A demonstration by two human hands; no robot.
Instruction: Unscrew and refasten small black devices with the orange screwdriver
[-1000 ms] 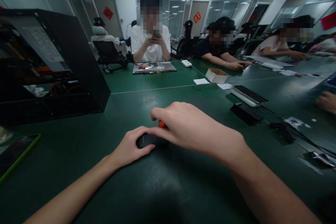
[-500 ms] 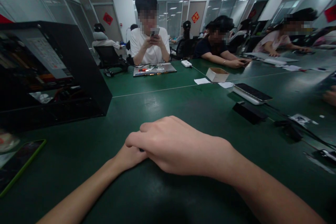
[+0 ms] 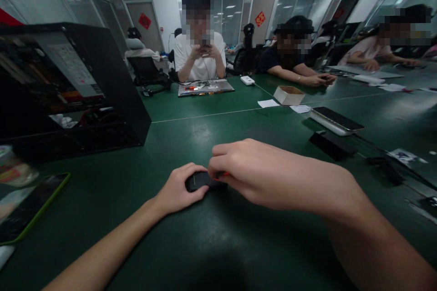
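Note:
My left hand lies on the green tabletop, its thumb and fingers wrapped round a small dark case with a thin yellowish line on top. I cannot make out what kind of thing the case is. Just right of it, my right hand reaches over the case's right end, fingers curled in a pinch. An orange-red piece shows under those fingers; most of it is hidden, and so is the case's right end.
An open black computer case stands at left, near a jar and a green-edged phone. At right are a phone on a white block, a black adapter and cables. Across the table, a person holds a phone behind a flat panel.
My right hand has shifted right and off my left hand, uncovering the dark case in its grip. An orange-red piece now shows at my right fingers. The view has turned slightly left.

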